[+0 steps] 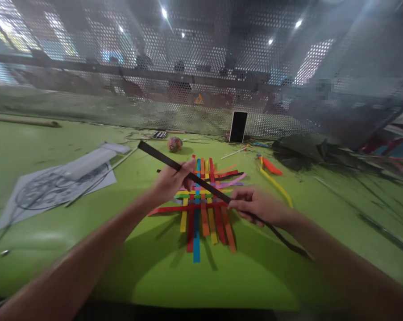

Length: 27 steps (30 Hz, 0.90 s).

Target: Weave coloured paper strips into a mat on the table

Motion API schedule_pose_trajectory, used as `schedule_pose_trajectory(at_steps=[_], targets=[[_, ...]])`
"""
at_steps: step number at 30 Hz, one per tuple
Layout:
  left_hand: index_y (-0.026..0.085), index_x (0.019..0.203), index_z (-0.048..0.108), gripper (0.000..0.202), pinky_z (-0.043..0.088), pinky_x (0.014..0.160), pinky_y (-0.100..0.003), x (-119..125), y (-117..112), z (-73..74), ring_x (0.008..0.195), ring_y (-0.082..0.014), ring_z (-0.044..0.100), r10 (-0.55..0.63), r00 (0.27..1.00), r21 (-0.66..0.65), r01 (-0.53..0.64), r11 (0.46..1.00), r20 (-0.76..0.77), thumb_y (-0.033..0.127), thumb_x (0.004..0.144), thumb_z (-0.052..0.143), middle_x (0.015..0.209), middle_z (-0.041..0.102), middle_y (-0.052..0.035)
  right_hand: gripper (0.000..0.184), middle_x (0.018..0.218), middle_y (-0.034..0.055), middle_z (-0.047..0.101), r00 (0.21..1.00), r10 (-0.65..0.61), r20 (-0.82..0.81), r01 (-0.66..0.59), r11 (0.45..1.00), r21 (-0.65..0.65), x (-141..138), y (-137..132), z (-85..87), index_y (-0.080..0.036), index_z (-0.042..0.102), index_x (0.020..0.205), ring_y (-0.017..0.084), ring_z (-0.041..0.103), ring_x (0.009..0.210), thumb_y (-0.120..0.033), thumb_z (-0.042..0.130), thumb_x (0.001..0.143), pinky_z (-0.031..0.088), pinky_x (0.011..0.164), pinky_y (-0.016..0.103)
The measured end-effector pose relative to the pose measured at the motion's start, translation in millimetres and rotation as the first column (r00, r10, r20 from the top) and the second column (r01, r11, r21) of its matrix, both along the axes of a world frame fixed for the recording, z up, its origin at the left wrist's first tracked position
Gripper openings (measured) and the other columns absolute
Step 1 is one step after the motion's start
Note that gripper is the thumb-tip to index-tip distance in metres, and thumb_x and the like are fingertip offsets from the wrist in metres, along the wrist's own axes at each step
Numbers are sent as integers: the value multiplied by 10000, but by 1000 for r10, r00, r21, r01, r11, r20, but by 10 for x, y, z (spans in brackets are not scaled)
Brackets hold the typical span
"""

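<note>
A long black paper strip point(161, 156) runs slantwise from the upper left to the lower right, above a woven mat of coloured paper strips point(204, 209) that lies on the green table point(70, 240). My left hand point(172, 180) is closed on the black strip near the mat's upper left corner. My right hand point(258, 206) pinches the same strip at the mat's right side. Past my right hand the strip trails along my forearm.
A sheet with a dark drawing point(54, 187) lies at the left. A colourful ball point(174, 143), a dark phone point(238, 126) propped against the perforated screen, and loose orange and yellow strips point(275, 178) lie beyond the mat. Dark scraps lie at the far right.
</note>
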<state>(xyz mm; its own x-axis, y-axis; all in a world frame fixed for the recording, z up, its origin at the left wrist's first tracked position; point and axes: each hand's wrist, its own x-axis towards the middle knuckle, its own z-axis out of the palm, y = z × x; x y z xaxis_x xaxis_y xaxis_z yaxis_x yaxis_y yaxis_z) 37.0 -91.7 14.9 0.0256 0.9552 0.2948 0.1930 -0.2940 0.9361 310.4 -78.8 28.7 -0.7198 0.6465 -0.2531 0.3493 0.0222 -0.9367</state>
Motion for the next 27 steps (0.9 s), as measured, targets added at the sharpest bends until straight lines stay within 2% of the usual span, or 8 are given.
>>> schedule_pose_trajectory(at_steps=[2,5,10,14,18,23,25,27], targets=[[179,501,547,586,325,370,-194,-62,32,57,361,-82,450,44,997,19,-45,999,67,533,934,719,433,555,-16,396,525,-96,502,1000,8,14,-8,1000,-1,112,70,-10,-222,631,904,67,372,376,-600,747,901,278,367,209],[185,485,510,531,331,365,-185,-136,65,150,361,-86,468,173,955,60,-193,979,241,367,882,811,405,469,27,410,535,-93,498,1000,3,14,-3,1000,8,280,206,-17,-219,609,874,71,393,400,-603,754,891,294,391,207],[187,455,431,582,365,389,-182,-256,147,230,359,-49,335,245,824,83,-330,940,511,279,868,831,401,347,76,472,525,-77,490,997,-72,18,70,991,111,542,449,32,-211,584,791,66,369,400,-645,746,882,263,393,219],[185,455,412,616,370,403,-178,-309,194,215,351,-38,310,263,799,56,-347,936,541,318,887,830,394,363,73,460,517,-82,460,989,-149,-4,147,971,189,643,549,25,-203,612,806,64,340,409,-623,795,846,226,393,229],[184,485,448,591,380,407,-184,-300,182,202,365,-44,357,232,795,41,-306,951,561,378,876,847,421,398,67,446,496,-87,432,979,-203,11,196,956,217,629,558,-13,-195,666,858,64,307,401,-615,811,822,182,393,237],[186,490,431,600,423,441,-188,-295,164,237,383,-50,391,227,785,-9,-272,962,576,369,879,850,412,411,64,422,443,-110,383,940,-323,-108,340,910,239,642,543,26,-202,642,857,65,261,373,-556,856,777,138,386,230],[186,493,411,618,418,441,-185,-297,167,249,383,-49,386,242,773,-35,-274,961,587,370,867,867,408,383,73,409,425,-105,412,941,-307,-142,334,912,239,680,541,55,-209,618,824,68,276,356,-537,859,779,165,376,227],[183,489,397,631,409,440,-179,-303,176,250,385,-45,381,248,760,-57,-269,962,601,355,863,875,408,360,80,418,426,-84,463,963,-240,-122,263,936,235,717,537,82,-208,611,775,74,326,353,-539,866,775,223,375,229]])
